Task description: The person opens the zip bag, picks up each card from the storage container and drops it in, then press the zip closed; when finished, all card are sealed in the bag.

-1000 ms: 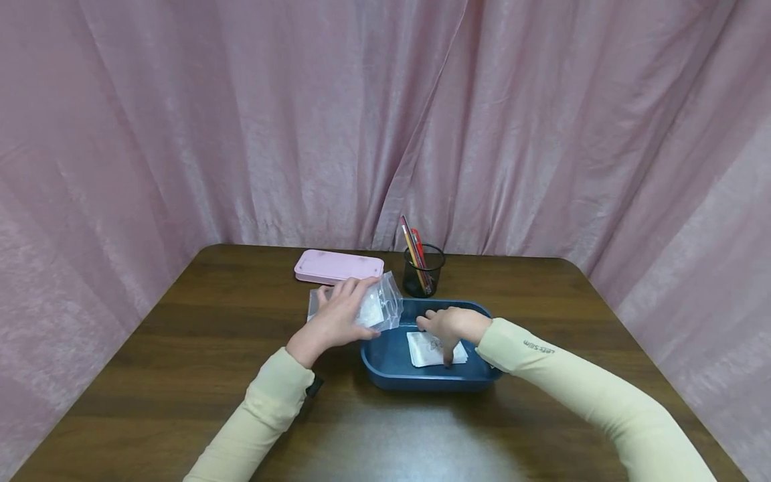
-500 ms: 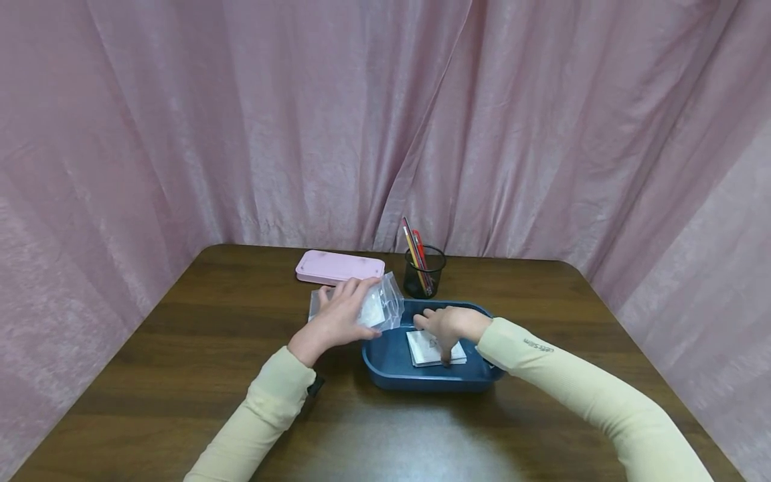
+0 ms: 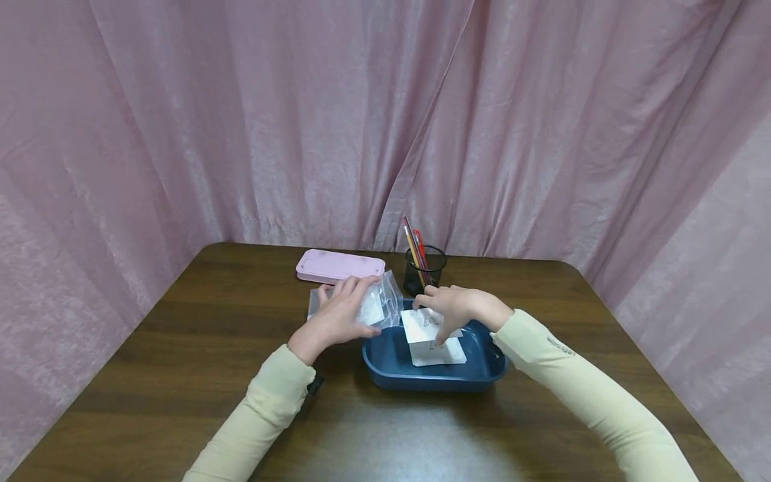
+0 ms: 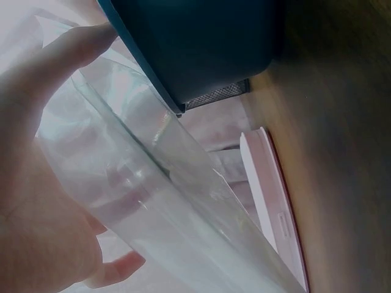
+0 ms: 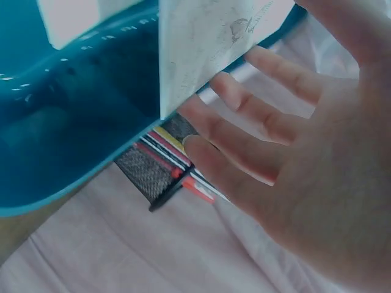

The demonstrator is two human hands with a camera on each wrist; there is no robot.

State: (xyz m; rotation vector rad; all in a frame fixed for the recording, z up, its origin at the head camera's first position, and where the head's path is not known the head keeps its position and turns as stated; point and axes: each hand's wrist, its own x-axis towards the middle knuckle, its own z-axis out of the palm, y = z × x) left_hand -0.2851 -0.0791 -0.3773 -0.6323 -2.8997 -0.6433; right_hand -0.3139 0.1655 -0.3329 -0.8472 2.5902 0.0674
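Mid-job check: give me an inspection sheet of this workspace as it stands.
Surface: dark wooden table, bare in front.
Job's things: clear plastic bag at the blue tray rim; one white card lifted, more white cards in the tray.
Clutter: pink case; mesh pen cup with pencils.
Hands: left hand holds the bag; right hand pinches the lifted card.
Cables: nothing seen.
Surroundings: pink curtain on all sides.

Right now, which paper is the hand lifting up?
Find the blue tray in the middle of the brown table. The right hand pinches one white card above it; unlike the card lying flat inside, this one is raised and tilted.
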